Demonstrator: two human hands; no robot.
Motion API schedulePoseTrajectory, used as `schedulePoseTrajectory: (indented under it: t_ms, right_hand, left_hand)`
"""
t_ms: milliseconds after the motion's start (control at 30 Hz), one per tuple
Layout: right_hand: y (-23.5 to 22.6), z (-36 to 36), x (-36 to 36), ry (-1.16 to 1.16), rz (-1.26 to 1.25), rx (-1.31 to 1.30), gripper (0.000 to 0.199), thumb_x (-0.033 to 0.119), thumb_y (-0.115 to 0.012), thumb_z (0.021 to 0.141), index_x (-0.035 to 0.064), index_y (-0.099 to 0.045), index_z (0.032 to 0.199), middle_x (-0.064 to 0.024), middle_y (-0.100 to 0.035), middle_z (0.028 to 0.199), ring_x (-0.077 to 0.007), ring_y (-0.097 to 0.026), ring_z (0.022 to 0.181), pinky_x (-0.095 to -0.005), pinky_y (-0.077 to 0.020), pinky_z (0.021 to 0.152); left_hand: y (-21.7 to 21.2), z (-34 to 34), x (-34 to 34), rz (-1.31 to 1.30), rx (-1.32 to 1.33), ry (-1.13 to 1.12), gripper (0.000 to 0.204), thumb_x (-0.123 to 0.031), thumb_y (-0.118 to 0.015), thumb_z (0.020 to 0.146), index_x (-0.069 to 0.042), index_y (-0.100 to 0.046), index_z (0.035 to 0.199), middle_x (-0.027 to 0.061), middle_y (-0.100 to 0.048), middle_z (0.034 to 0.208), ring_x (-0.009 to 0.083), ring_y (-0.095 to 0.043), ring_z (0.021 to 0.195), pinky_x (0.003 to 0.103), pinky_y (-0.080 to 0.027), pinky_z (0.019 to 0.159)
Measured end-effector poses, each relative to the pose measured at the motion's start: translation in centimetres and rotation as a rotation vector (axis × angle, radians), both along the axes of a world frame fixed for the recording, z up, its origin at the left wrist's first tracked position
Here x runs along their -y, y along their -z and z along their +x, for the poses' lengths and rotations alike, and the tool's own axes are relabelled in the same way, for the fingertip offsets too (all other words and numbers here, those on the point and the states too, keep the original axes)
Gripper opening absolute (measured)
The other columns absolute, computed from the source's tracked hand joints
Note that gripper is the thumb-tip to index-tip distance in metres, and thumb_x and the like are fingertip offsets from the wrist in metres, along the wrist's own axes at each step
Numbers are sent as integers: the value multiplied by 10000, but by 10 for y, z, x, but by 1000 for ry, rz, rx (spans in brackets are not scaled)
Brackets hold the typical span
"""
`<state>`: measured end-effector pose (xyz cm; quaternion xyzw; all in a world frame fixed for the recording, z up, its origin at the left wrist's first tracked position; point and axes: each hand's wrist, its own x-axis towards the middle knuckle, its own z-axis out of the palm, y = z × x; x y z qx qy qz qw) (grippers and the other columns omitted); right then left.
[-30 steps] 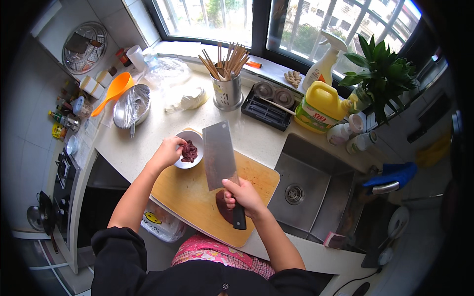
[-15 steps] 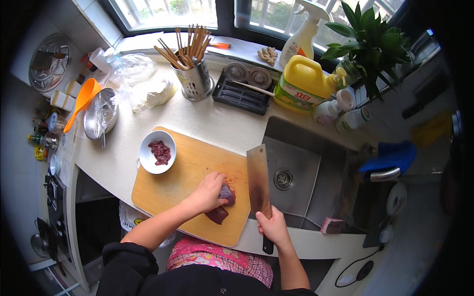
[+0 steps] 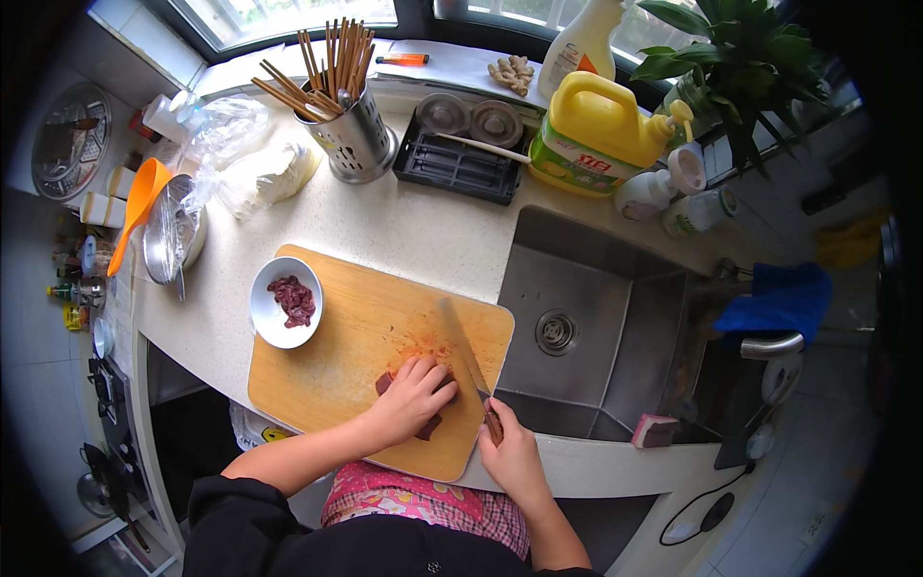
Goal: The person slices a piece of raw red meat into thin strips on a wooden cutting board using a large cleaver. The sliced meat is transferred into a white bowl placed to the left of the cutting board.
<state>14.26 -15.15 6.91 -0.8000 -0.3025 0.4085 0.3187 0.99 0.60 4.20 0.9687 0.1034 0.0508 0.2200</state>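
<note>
Left hand: the left hand (image 3: 415, 396) lies curled, palm down, over a dark red piece of meat (image 3: 386, 383), pinning it to the cutting board (image 3: 336, 361) so it cannot slide; fingertips point toward the blade.
Right hand: the right hand (image 3: 511, 460) is closed around the handle of a cleaver (image 3: 461, 351), whose blade stands on edge just right of the left fingers, apparently set to slice.
Meat: mostly hidden under the left hand, near the board's front right corner; a reddish smear marks the wood just beyond it.
Bowl: a white bowl (image 3: 285, 302) holding cut meat strips sits on the board's far left corner, up and left of the left hand, within easy reach.
Sink: a steel sink (image 3: 615, 298) lies just right of the cleaver.
</note>
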Motion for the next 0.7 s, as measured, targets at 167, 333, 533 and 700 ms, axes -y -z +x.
schedulePoseTrajectory:
  t_ms: [167, 333, 533, 700]
  right_hand:
    - [-1, 2, -2, 13, 31, -51, 380, 85, -580, 857, -10, -520, 1220, -279, -647, 969, -443, -633, 906, -473, -528, 762]
    - [-5, 4, -5, 32, 10, -96, 370, 89, -572, 871, -21, -516, 1219, -291, -644, 961, -445, -636, 912, -463, -530, 766]
    - [3, 0, -1, 3, 23, -22, 373, 75, -592, 882, -48, -511, 1225, -167, -621, 764, -193, -630, 694, -309, -495, 680]
    - [10, -3, 4, -19, 71, 18, 399, 57, -575, 894, -44, -475, 1267, -138, -606, 800, -184, -609, 718, -301, -487, 696]
  left_hand:
    - [21, 0, -9, -392, -7, -181, 402, -78, -675, 673, -27, -575, 1059, 118, -567, 983, 330, -541, 948, 385, -451, 866]
    - [33, 2, -28, -1614, 84, -696, 346, 83, -558, 769, -1, -541, 1105, 90, -628, 1087, 194, -614, 1032, 315, -486, 917]
    - [42, -25, -27, -1458, 411, -715, 357, 160, -482, 742, -5, -520, 1057, 117, -580, 1132, 194, -547, 1132, 324, -456, 982]
    - [1, -23, -37, -200, 168, -342, 360, 85, -608, 697, -15, -585, 1042, 150, -559, 1159, 313, -567, 1022, 386, -473, 886]
